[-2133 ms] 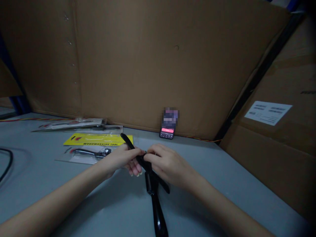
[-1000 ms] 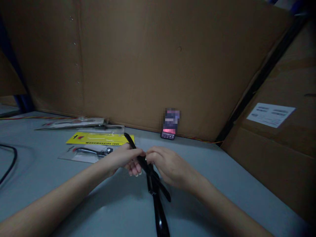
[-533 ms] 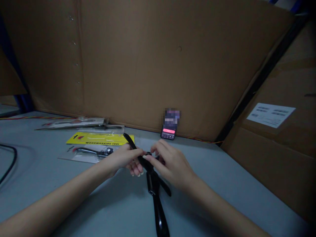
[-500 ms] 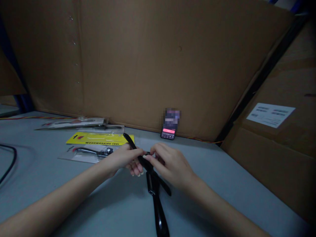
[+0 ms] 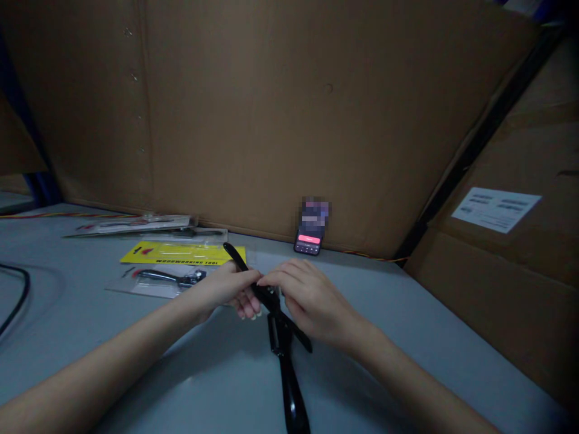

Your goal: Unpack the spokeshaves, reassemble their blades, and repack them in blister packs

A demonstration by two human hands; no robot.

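Observation:
A black spokeshave (image 5: pixel 292 328) with two long handles is held slantwise above the table. My left hand (image 5: pixel 235 288) is closed round its upper left part, thumb pressed on top. Curled over the spokeshave's middle, my right hand (image 5: pixel 312 298) touches it with its fingertips; small shiny parts show beneath them. What exactly those fingers pinch is hidden. Just below lies a second black tool (image 5: pixel 294 392) with a thick glossy handle and a flat rectangular head, pointing toward me.
Packaged tools (image 5: pixel 169 277) and a yellow card (image 5: pixel 181 253) lie to the left, with more packs (image 5: pixel 136 226) behind. A phone (image 5: pixel 310 232) leans on the cardboard wall (image 5: pixel 253 120). A black cable (image 5: pixel 27 289) curves at the left edge.
My right hand's fingers have shifted slightly left and up over the spokeshave's middle, toward my left thumb. The spokeshave has barely moved.

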